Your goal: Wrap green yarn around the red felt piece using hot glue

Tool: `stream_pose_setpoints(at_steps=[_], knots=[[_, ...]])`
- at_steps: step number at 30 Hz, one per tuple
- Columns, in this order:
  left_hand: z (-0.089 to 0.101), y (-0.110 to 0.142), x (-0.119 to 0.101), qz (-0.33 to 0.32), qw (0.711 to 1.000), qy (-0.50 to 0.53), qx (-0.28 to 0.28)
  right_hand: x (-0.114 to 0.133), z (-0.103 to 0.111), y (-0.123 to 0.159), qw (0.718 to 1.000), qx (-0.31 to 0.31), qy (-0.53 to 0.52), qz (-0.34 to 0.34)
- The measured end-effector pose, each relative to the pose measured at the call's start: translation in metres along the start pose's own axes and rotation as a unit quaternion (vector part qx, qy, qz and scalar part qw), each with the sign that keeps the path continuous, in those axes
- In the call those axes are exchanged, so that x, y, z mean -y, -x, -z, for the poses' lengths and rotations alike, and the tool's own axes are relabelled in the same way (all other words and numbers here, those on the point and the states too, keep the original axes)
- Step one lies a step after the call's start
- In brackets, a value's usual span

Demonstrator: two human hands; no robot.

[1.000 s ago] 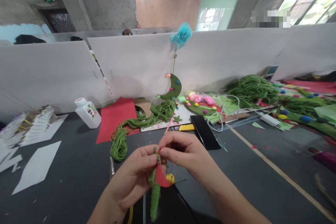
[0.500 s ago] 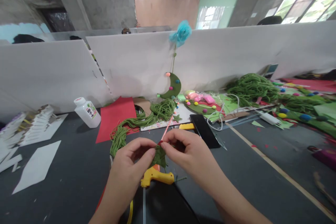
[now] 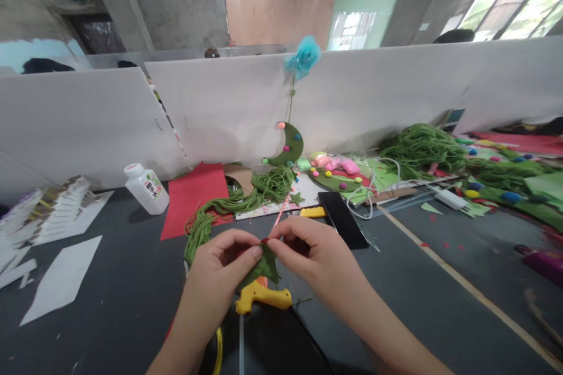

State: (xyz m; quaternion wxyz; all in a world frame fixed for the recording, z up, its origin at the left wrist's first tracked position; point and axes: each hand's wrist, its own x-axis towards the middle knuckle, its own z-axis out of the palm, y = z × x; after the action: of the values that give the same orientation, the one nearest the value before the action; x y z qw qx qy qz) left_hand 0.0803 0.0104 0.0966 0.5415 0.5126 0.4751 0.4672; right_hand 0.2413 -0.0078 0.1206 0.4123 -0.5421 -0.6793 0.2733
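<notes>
My left hand [image 3: 215, 272] pinches a dark green felt piece [image 3: 265, 268] between thumb and fingers. It looks like part of a star, with a bit of red at its top edge. From the other side, the thumb and fingertips of my right hand [image 3: 314, 252] close on the same top edge. Just beneath the felt lies a yellow glue gun [image 3: 266, 296] with a clear glue stick [image 3: 241, 343] sticking out of it. A pink-and-white striped strand [image 3: 281, 211] runs up behind my fingertips. My fingers cover part of the felt.
Green yarn [image 3: 272, 184] trails over red felt [image 3: 193, 199] at the left. A phone [image 3: 343, 220], a yellow cutter [image 3: 312, 211] and a small green star [image 3: 297, 198] lie beyond my hands. A white bottle [image 3: 147, 188] stands left. A green moon [image 3: 290, 146] leans against the white partition [image 3: 220, 111].
The green felt piece has turned and shifted slightly left, so more of it shows beside my left thumb. Both hands keep their pinch and have barely moved.
</notes>
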Motion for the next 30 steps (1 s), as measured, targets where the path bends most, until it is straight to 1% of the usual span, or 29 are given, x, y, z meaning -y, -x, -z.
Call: stream_pose_setpoints(at_steps=[2,4,6,8,10,13,16,18,21,24,28,30], knots=[[0.003,-0.005,0.004,0.008,1.000,0.027,-0.012,-0.002,0.001,0.001,1.000,-0.009,0.020,0.020],[0.004,-0.009,0.006,0.010,0.998,0.051,-0.030,-0.004,0.000,0.002,0.997,-0.026,0.063,0.041],[0.005,-0.013,0.009,0.006,0.997,0.064,-0.052,-0.005,-0.001,0.004,0.991,-0.042,0.112,0.061],[0.005,-0.016,0.012,-0.001,0.995,0.068,-0.076,-0.004,-0.005,0.006,0.986,-0.045,0.144,0.069],[0.005,-0.021,0.015,-0.007,0.992,0.075,-0.105,-0.002,-0.010,0.008,0.986,-0.019,0.156,0.060],[0.005,-0.027,0.020,-0.008,0.986,0.096,-0.137,0.002,-0.017,0.009,0.982,0.041,0.179,0.036],[0.004,-0.031,0.020,0.004,0.981,0.129,-0.144,0.004,-0.025,0.010,0.975,0.088,0.206,0.017],[0.003,-0.031,0.019,0.014,0.977,0.154,-0.147,0.004,-0.032,0.010,0.967,0.116,0.225,0.019],[0.003,-0.031,0.017,0.031,0.969,0.192,-0.152,0.000,-0.043,0.007,0.947,0.168,0.271,0.035],[0.009,-0.032,0.017,0.038,0.964,0.221,-0.146,-0.008,-0.047,0.003,0.927,0.214,0.304,0.042],[0.022,-0.042,0.021,0.022,0.965,0.228,-0.125,-0.023,-0.046,0.003,0.899,0.265,0.345,0.036],[0.028,-0.048,0.024,0.008,0.968,0.214,-0.130,-0.029,-0.053,0.008,0.886,0.277,0.371,0.024]])
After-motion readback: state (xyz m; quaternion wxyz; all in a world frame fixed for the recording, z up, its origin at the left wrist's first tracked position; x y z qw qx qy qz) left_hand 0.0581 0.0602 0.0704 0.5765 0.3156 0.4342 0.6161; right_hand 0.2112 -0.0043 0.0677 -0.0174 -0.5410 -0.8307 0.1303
